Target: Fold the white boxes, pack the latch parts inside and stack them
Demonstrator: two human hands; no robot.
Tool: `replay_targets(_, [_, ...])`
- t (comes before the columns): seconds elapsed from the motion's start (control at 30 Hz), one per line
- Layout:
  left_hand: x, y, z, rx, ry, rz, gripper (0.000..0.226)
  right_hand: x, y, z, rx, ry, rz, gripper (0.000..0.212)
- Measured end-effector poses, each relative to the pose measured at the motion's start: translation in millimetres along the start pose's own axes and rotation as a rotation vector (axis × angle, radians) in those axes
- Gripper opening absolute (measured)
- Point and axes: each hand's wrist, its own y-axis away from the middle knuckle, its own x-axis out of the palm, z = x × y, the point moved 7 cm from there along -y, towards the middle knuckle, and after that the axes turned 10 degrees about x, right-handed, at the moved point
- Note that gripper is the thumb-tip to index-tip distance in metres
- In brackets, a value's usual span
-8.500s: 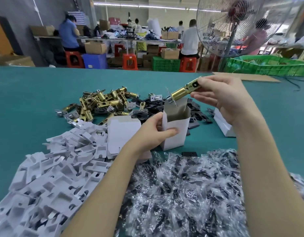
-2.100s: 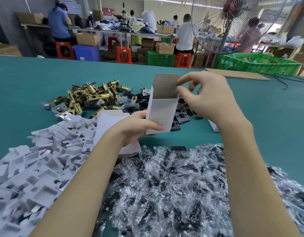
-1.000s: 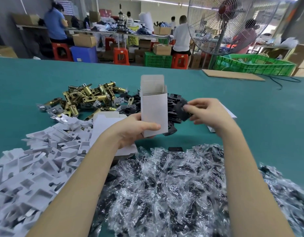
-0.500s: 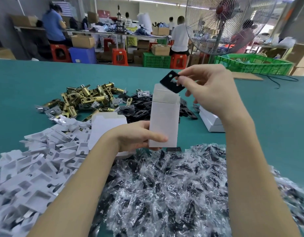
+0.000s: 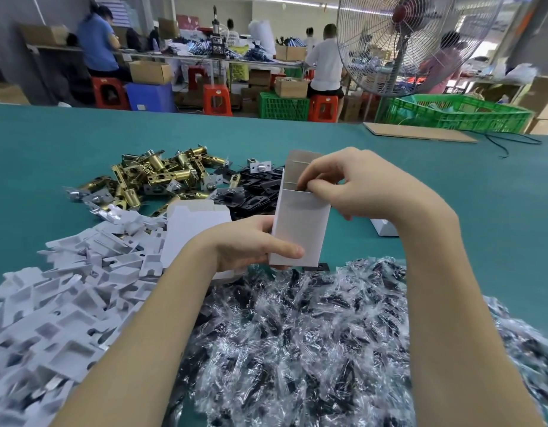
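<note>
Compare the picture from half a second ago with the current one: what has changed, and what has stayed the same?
The right hand has come down from above the white box to its open top, fingers dipping inside; the black plate it pinched no longer shows. The left hand keeps its grip on the upright box. The piles on the table are unchanged.

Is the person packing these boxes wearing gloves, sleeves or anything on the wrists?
No. Both the left hand and the right hand are bare, with no gloves. The forearms are uncovered up to the picture's edge: no sleeves, watch, bracelet or rings show. Fingernails look short and plain.
</note>
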Motion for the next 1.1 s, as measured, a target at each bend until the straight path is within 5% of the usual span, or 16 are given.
replay_targets(0.13, [-0.1, -1.5, -0.4, 0.007, 0.019, -0.014, 0.04, -7.0, 3.3, -3.1, 0.026, 0.012, -0.038, 0.023])
replay_targets(0.3, [-11.0, -4.1, -2.3, 0.028, 0.051, -0.132, 0.042, -34.6, 2.9, -12.2, 0.02, -0.183, -0.345, 0.014])
replay_targets(0.37, [-16.1, -4.8, -2.4, 0.046, 0.05, -0.19, 0.04, -24.9, -2.5, -25.5, 0.124, -0.071, -0.205, 0.015])
replay_targets(0.5, [-22.2, -5.4, -2.3, 0.074, 0.041, -0.275, 0.038, 44.4, 2.9, -64.5, 0.416, 0.21, 0.485, 0.02])
replay_targets(0.57, [-23.9, -5.4, -2.4, 0.09, 0.046, -0.304, 0.037, 66.0, 1.7, -71.6, 0.444, 0.243, 0.611, 0.028])
replay_targets(0.77, [-26.8, -6.7, -4.6, 0.139, 0.056, -0.395, 0.028, 84.0, -5.4, -66.8, 0.368, 0.211, 0.655, 0.033])
replay_targets(0.97, [-30.1, -3.6, -7.7, 0.174, 0.002, -0.449, 0.021, 72.0, -6.5, -61.1, 0.291, 0.129, 0.619, 0.009])
replay_targets(1.1, [-31.5, -3.1, -7.9, 0.188, -0.029, -0.473, 0.019, 57.8, -5.3, -61.4, 0.269, 0.109, 0.519, 0.01])
